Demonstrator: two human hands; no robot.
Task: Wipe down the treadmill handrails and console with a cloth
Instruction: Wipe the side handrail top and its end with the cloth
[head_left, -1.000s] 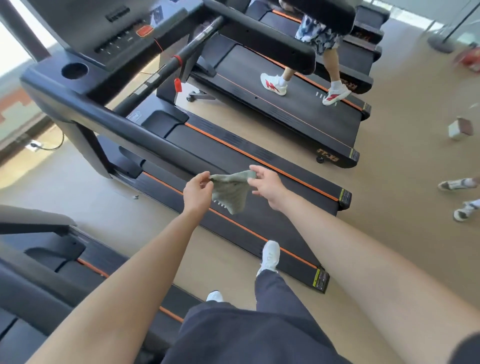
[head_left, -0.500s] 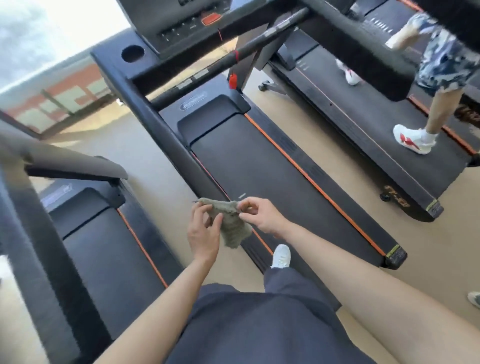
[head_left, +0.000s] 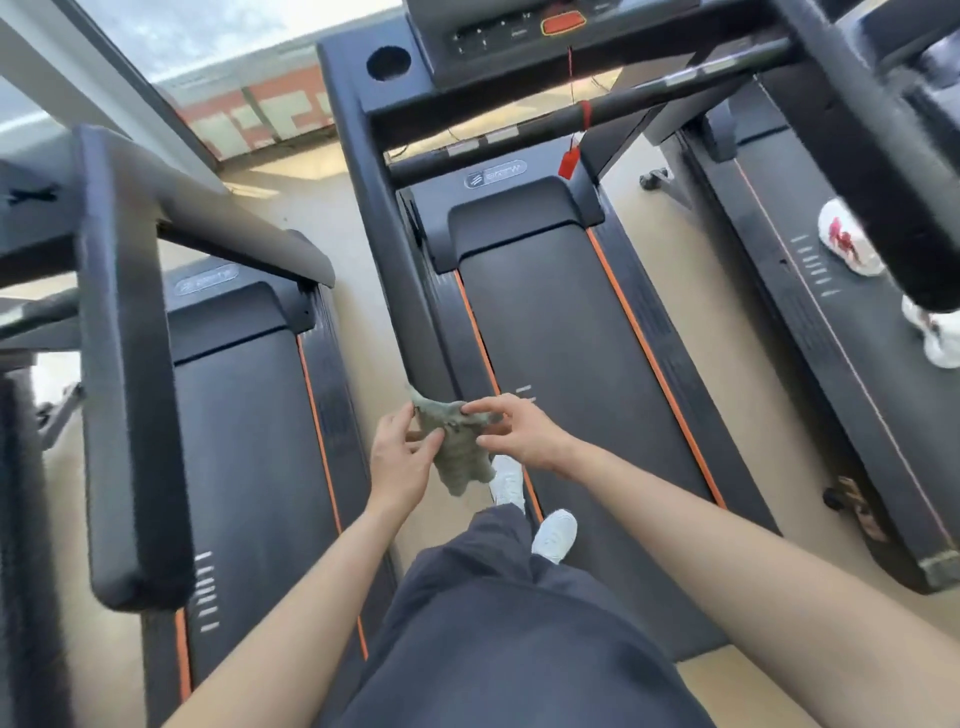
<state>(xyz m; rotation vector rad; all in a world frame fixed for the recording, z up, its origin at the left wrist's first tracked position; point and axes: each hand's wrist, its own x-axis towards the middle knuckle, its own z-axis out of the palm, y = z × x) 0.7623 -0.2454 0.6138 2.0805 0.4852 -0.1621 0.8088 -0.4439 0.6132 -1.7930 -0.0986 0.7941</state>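
Where the view begins at far left, a neighbouring treadmill (head_left: 249, 467) lies with its thick black handrail (head_left: 130, 364) reaching toward the camera. Beige floor (head_left: 353, 218) separates it from the middle treadmill (head_left: 571, 338), whose long axis runs from the person's feet up to the console (head_left: 498, 31) at the top edge. Its left handrail (head_left: 379, 218) slopes down from the console's left corner. In that corner is a round cup holder (head_left: 388, 63); its inside is dark, and I cannot tell whether anything is in it.

Low in the middle, over the treadmill's left side rail, the left hand (head_left: 400, 457) grips the grey-green cloth (head_left: 457, 452) from the left, with its thumb pressed into the fabric. The cloth is bunched and hangs with its long axis roughly upright, its bottom end drifting slightly right and one corner pointing up-left. It touches neither handrail nor console. The right hand (head_left: 519, 431) pinches the cloth's upper edge between thumb and forefinger, and its other fingers are loosely spread. Below the hands are dark trousers (head_left: 493, 623) and white shoes (head_left: 556, 535).

Further right, an orange button (head_left: 563, 23) sits on the console, and a red clip (head_left: 569, 162) dangles from the crossbar (head_left: 571, 122). On the right-hand treadmill (head_left: 810, 312) is another person's white-and-red shoe (head_left: 847, 239).
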